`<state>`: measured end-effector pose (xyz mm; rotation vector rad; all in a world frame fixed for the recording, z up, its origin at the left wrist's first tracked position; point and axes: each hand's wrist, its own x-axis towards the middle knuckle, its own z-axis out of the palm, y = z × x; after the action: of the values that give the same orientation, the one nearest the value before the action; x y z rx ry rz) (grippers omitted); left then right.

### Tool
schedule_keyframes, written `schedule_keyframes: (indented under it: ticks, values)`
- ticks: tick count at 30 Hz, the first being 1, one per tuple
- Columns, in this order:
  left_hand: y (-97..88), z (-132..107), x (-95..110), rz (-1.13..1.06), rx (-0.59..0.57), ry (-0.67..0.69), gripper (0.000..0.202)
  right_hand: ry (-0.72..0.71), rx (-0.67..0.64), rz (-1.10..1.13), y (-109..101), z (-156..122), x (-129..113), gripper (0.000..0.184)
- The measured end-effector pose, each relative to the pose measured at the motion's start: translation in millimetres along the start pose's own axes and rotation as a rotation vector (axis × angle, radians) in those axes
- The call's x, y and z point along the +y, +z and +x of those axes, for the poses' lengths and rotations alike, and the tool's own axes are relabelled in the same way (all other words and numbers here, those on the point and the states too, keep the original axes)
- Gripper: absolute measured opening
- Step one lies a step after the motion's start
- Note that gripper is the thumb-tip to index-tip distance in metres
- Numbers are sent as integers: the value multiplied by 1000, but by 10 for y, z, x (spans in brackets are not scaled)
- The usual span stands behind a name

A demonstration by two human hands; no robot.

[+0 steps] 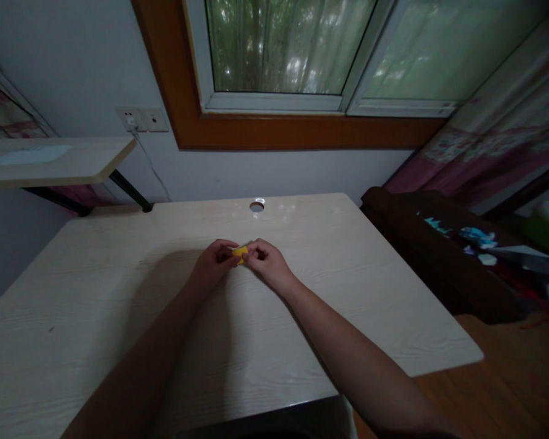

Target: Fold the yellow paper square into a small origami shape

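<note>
Both of my hands meet over the middle of a pale wooden desk (119, 292). My left hand (213, 263) and my right hand (268, 262) each pinch one side of a small yellow object (241, 252), fingers curled closed around it. The object is mostly hidden by my fingertips, so its shape is unclear. My forearms stretch back toward the near edge of the desk.
A round cable hole (257, 206) sits at the desk's far edge. A raised side shelf (50, 160) stands at the left, under wall sockets (141, 119). A dark wooden piece of furniture (439, 244) with scattered items lies to the right. A window (293, 55) is behind.
</note>
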<state>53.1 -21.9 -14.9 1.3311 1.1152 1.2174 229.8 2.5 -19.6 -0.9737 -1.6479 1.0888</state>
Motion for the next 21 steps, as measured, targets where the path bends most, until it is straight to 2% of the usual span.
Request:
schedule_keyframes:
  ticks: [13,21]
  values:
    - [2,11,-2,95,-12,23,36,-16,30,-1,-6,-9,-34,14]
    - [16,7,22,81,-42,13,35,-25,13,-5,-6,2,7,16]
